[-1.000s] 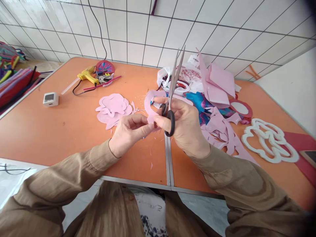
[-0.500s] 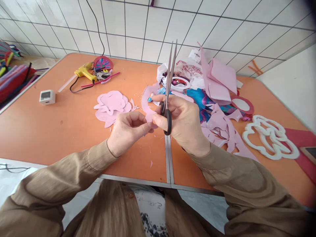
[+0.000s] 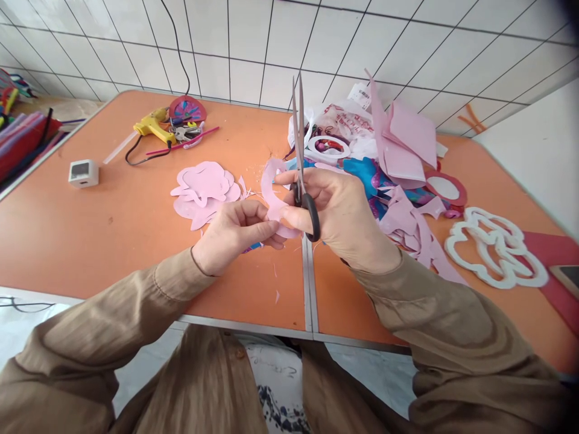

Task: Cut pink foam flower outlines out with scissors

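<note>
My left hand (image 3: 237, 235) pinches the lower edge of a curved pink piece (image 3: 271, 191) between thumb and fingers. Black-handled scissors (image 3: 300, 144) sit in my right hand (image 3: 346, 214), blades pointing up and almost closed. The right thumb also touches the pink piece, beside the left fingertips. A bit of blue shows at my right index fingertip, and another blue patch lies under my left fingers; what they belong to is mostly hidden. Left of the hands lies a stack of pink cut shapes (image 3: 205, 187) on the orange table (image 3: 136, 241).
A yellow glue gun (image 3: 156, 128), pliers (image 3: 186, 131) and a small white cube (image 3: 84, 173) lie at the left. Pink scraps (image 3: 407, 223), folded pink sheets (image 3: 407, 141), a plastic bag (image 3: 346, 123) and white cloud-shaped outlines (image 3: 495, 247) lie at the right.
The scissors have shifted left and tilted slightly, with my right hand turned a little. More of the pink piece's lower curve shows between the hands, and a blue patch now shows under my left fingers.
</note>
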The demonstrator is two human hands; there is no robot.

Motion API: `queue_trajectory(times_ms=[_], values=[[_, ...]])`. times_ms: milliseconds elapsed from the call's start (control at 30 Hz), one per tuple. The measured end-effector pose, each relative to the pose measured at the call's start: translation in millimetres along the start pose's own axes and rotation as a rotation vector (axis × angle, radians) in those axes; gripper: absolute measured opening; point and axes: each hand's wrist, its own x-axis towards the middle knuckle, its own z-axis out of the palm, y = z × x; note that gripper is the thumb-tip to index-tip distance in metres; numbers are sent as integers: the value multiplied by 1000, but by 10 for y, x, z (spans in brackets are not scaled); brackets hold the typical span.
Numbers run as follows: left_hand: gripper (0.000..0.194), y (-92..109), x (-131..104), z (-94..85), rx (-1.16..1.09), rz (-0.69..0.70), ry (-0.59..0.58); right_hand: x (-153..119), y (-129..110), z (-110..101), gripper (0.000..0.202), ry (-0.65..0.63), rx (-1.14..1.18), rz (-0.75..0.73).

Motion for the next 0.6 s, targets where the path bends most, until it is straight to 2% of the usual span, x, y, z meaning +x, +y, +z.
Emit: queue_trajectory(times_ms=[167, 333, 600], values=[[23, -42, 15, -37, -49, -70, -9, 3, 26, 3, 32, -16, 35, 25], [23, -59, 7, -17, -198, -168, -1, 2, 37, 22, 28, -20, 20, 10], [25, -58, -19, 9, -264, -193, 20, 36, 90, 5, 28, 2, -2, 9]])
